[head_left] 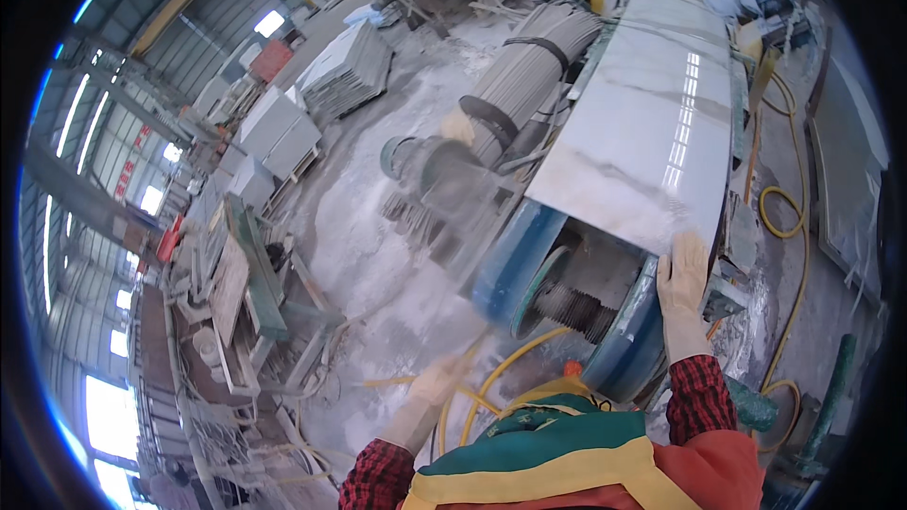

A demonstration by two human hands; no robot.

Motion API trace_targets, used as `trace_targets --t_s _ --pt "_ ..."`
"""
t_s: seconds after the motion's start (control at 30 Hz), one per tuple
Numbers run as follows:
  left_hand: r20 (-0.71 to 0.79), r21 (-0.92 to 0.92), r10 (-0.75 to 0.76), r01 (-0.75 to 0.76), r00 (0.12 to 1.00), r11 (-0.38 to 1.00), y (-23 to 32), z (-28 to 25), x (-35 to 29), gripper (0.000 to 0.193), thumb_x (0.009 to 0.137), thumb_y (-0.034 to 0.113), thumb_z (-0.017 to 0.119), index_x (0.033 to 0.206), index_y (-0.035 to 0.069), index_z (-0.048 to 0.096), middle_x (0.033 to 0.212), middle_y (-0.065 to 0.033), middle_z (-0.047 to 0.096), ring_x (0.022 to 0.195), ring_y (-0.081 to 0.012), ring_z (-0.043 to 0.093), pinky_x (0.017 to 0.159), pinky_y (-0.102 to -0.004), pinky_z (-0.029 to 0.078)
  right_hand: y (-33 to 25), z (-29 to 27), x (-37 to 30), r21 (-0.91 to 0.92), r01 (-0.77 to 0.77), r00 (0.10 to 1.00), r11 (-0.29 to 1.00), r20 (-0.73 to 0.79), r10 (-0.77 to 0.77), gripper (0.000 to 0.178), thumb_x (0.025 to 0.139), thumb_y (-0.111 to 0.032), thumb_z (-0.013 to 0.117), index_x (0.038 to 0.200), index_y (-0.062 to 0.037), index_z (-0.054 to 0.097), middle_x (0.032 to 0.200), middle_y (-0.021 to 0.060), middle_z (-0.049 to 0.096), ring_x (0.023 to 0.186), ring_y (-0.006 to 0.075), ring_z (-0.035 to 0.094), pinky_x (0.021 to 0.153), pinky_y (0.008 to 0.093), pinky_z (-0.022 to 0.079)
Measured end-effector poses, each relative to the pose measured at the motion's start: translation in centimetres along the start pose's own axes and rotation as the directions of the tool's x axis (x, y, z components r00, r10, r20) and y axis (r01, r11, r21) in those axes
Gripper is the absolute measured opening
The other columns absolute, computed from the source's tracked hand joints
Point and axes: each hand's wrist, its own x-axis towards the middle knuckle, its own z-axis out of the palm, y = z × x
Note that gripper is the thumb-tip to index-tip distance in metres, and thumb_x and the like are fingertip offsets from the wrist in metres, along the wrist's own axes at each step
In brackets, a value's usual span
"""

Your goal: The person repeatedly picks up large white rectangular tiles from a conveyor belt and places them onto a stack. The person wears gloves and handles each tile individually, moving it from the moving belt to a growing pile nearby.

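Note:
My right hand [682,285], in a pale glove, lies with its fingers stretched out over the near right corner of a long white veined stone slab [642,123]. The slab rests on a blue machine frame [515,250], which has a ribbed, dusty cylinder [578,310] in its open near end. My left hand [436,385], also gloved, is low and to the left of the frame. It is beside or against a yellow hose [501,364]; motion blur hides its fingers and whether it grips the hose.
A dusty motor-like unit [449,175] stands left of the slab, beside a bundle of long strips [529,76]. Farther left are stacked slabs [345,71] and a heap of boards and frames [250,293]. Another yellow hose [801,283] trails along the right, near a leaning panel [846,170].

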Motion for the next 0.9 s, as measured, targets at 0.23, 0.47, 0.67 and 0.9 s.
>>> trace_targets --t_s 0.23,0.47,0.67,0.9 --pt "-0.206 0.289 0.657 -0.596 0.725 0.749 11.8 -3.5 11.3 0.042 0.108 0.023 0.06 0.144 0.002 0.066 0.134 -0.028 0.072 0.128 -0.0469 0.066 0.11 -0.0516 0.052 -1.2 -1.5 0.3 0.054 -0.025 1.0 0.998 0.013 0.025 0.052 0.101 -0.023 0.068 0.148 -0.0025 0.06 0.154 0.0255 0.059 0.146 0.0466 0.051 0.128 0.0568 0.035" --pt "0.086 0.604 0.914 -0.75 0.396 0.269 21.2 -1.3 20.7 0.056 0.097 0.022 0.073 0.149 0.006 0.06 0.156 -0.0259 0.055 0.141 -0.0497 0.051 0.12 -0.0569 0.041 -1.6 -2.5 0.7 0.052 -0.153 0.986 0.987 0.079 0.149 0.038 0.102 -0.019 0.062 0.135 -0.0019 0.069 0.145 0.0219 0.067 0.14 0.0402 0.059 0.126 0.0518 0.041" --pt "0.112 0.574 0.919 -0.779 0.379 0.252 25.7 -0.5 26.8 0.069 0.101 0.04 0.072 0.16 0.01 0.054 0.167 -0.0264 0.046 0.152 -0.0555 0.04 0.129 -0.0608 0.029 -2.3 -2.7 2.0 0.004 -0.155 0.987 0.988 0.047 0.155 0.025 0.097 -0.02 0.066 0.113 -0.0009 0.072 0.117 0.0209 0.072 0.113 0.0419 0.067 0.105 0.0521 0.051" --pt "0.027 0.574 0.928 -0.766 0.371 0.289 26.2 0.6 30.8 0.069 0.099 0.04 0.073 0.159 0.011 0.056 0.165 -0.0252 0.049 0.152 -0.0521 0.042 0.129 -0.0594 0.03 -4.1 -2.7 1.4 -0.143 -0.219 0.975 0.965 -0.067 0.212 0.047 0.098 -0.025 0.067 0.138 -0.0003 0.065 0.14 0.0276 0.065 0.135 0.0476 0.057 0.119 0.058 0.042"
